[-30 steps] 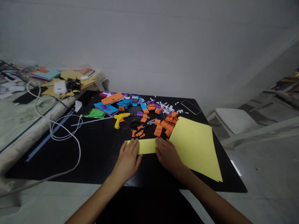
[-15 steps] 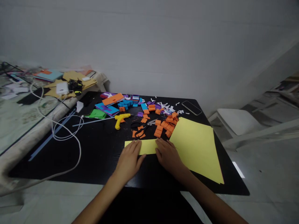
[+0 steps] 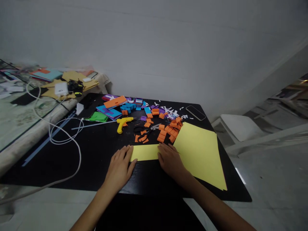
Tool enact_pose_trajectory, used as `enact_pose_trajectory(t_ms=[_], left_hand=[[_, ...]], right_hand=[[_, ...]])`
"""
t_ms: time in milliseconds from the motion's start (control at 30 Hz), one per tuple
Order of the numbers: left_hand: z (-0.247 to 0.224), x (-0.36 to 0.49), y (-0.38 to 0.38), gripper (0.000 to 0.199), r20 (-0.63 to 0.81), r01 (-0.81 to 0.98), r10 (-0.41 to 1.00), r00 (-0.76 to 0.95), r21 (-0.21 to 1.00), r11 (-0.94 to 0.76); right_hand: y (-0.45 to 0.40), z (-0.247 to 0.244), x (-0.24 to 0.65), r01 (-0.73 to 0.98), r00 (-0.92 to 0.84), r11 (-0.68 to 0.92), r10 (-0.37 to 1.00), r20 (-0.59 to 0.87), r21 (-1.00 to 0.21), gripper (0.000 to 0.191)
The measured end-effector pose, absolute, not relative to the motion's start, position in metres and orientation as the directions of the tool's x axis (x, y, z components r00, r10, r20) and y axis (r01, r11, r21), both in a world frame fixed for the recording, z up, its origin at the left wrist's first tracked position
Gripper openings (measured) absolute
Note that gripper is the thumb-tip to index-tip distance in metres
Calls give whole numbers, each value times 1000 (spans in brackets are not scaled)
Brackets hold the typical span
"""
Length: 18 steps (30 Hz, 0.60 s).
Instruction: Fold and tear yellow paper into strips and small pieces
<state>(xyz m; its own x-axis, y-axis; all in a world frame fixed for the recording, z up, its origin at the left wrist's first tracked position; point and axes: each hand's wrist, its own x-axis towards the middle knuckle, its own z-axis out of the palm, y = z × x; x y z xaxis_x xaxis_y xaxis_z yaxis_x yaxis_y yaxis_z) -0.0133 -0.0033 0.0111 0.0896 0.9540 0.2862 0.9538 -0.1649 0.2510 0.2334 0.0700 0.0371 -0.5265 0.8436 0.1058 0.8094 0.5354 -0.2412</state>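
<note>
A folded yellow paper strip (image 3: 145, 152) lies flat on the black table (image 3: 101, 154) near its front edge. My left hand (image 3: 120, 165) rests over the strip's left end, palm down, thumb spread from the fingers. Over the right end lies my right hand (image 3: 171, 160), its fingers flat on the paper and partly on one another. Large yellow sheets (image 3: 199, 150) are stacked just right of my right hand. Beyond the strip are orange paper pieces (image 3: 161, 136) and black-handled scissors (image 3: 155, 127). A yellow glue gun (image 3: 122, 123) lies further left.
Blue, green and purple folded papers (image 3: 109, 112) and white scraps sit at the back. A phone (image 3: 195, 113) lies back right. A white cable (image 3: 79, 154) loops across the left side. A white chair (image 3: 237, 126) stands to the right, a cluttered surface to the left.
My left hand has slid left along the yellow strip to its left end, baring more of the middle. My right hand stays on the right end. The view has shifted slightly.
</note>
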Motion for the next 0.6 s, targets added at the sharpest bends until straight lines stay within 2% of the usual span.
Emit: enact_pose_trajectory(t_ms=[200, 333, 600], left_hand=[[8, -13, -4, 50, 304, 955, 948, 90, 243, -169], [6, -14, -4, 50, 307, 957, 946, 100, 231, -176], [8, -13, -4, 51, 295, 962, 950, 99, 215, -167]], right_hand=[[67, 34, 189, 701, -667, 677, 733, 134, -224, 36], [61, 32, 159, 642, -726, 730, 677, 121, -234, 45], [63, 28, 180, 697, -641, 652, 753, 148, -298, 41]])
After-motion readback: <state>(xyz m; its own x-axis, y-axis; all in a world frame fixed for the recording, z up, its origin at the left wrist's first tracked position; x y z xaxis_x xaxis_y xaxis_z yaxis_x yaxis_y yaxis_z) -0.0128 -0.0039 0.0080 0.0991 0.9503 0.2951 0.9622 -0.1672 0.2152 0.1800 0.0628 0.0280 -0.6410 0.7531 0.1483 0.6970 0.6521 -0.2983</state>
